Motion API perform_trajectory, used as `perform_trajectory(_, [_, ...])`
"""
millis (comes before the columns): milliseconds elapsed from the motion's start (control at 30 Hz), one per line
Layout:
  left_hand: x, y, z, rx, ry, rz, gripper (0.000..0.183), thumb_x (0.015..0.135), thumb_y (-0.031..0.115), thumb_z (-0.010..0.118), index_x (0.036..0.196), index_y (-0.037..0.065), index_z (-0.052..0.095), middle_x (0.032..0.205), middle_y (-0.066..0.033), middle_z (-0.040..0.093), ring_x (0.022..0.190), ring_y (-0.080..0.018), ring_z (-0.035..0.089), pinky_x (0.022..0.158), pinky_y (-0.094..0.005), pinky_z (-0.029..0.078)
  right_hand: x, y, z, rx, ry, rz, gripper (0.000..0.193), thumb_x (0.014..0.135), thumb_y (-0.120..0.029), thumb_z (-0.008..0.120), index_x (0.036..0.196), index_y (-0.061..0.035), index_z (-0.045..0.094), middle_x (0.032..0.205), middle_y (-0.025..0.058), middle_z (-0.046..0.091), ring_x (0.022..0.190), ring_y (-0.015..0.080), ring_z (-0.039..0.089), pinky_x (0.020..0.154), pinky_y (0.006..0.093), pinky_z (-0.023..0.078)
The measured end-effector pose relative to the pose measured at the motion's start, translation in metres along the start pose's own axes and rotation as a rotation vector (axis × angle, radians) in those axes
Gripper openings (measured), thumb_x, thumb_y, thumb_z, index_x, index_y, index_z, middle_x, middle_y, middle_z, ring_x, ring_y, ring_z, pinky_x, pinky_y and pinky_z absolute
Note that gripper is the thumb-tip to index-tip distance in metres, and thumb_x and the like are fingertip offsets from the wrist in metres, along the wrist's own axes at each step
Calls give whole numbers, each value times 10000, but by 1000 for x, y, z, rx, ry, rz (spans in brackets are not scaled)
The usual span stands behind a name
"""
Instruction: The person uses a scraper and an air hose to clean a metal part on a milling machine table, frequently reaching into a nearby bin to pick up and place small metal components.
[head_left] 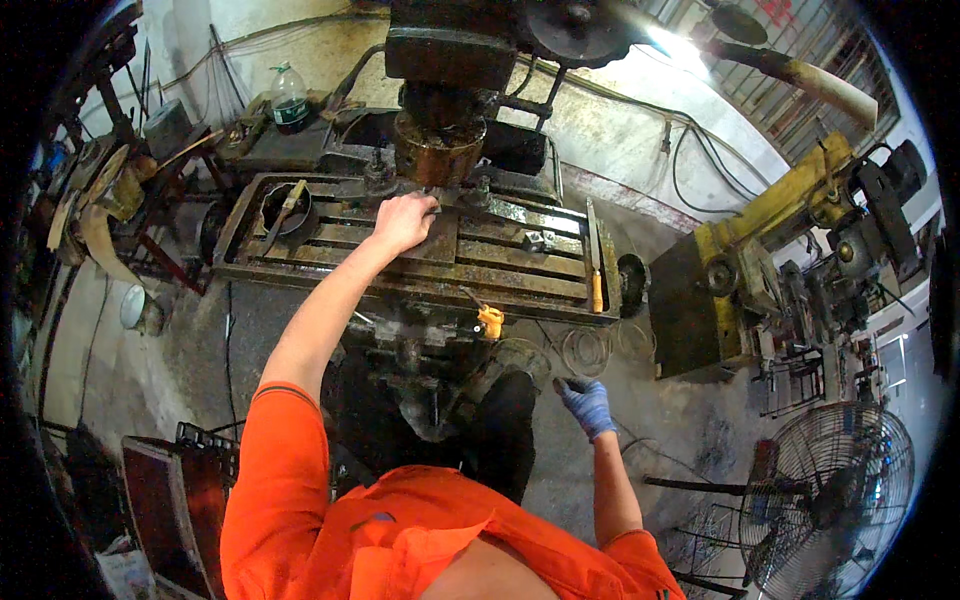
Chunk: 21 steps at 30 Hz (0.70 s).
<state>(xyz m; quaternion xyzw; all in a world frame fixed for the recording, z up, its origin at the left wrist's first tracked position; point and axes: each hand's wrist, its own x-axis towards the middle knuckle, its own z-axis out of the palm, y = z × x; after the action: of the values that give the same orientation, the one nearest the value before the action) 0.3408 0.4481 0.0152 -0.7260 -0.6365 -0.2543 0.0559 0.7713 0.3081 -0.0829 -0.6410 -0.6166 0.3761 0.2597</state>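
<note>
My bare left hand (pixel 403 224) reaches over the slotted bed of a milling machine (pixel 330 236), just below its spindle head (pixel 437 145). Its fingers are curled together at a small dark piece that I cannot make out. Well off to the right of the machine, in front of my body, hangs my right hand (pixel 587 408) in a blue-grey glove. Its fingers are bent together, with something dark at the tips that is too small to name. Near my left hand a brush (pixel 287 212) rests in a round dark pan (pixel 298 222), and a small metal block (pixel 540 241) sits on the bed.
An orange-handled tool (pixel 597 290) lies along the bed's right end. A yellow air gun (pixel 490 320) hangs at the front edge. Coiled hose (pixel 587 352) lies on the floor. A large fan (pixel 828 500) stands at right, below a yellow machine (pixel 735 240). A bottle (pixel 289 98) stands behind.
</note>
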Motion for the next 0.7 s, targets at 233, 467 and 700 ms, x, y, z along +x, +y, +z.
perform_trajectory(233, [-4, 3, -3, 150, 16, -52, 139, 757, 207, 568, 861, 136, 624, 778, -122, 597, 688, -298, 611, 577, -422, 477, -18, -30, -10, -12, -72, 78, 349, 747, -272, 694, 932, 21, 649, 824, 71, 666, 731, 103, 572, 680, 264, 461])
perform_trajectory(467, [0, 0, 5, 117, 120, -98, 183, 746, 204, 587, 887, 88, 581, 732, -122, 609, 669, -310, 613, 576, -426, 479, -19, -43, -29, -156, -28, -52, 270, 750, -234, 678, 884, -1, 661, 726, 117, 654, 665, 90, 562, 609, 285, 455])
perform_trajectory(700, [7, 4, 0, 34, 45, -402, 347, 735, 278, 641, 941, 27, 520, 739, -169, 626, 718, -327, 624, 619, -427, 492, 10, -197, -129, -33, 315, -565, 106, 727, -23, 618, 830, -23, 645, 751, 20, 620, 690, 108, 544, 643, 242, 455])
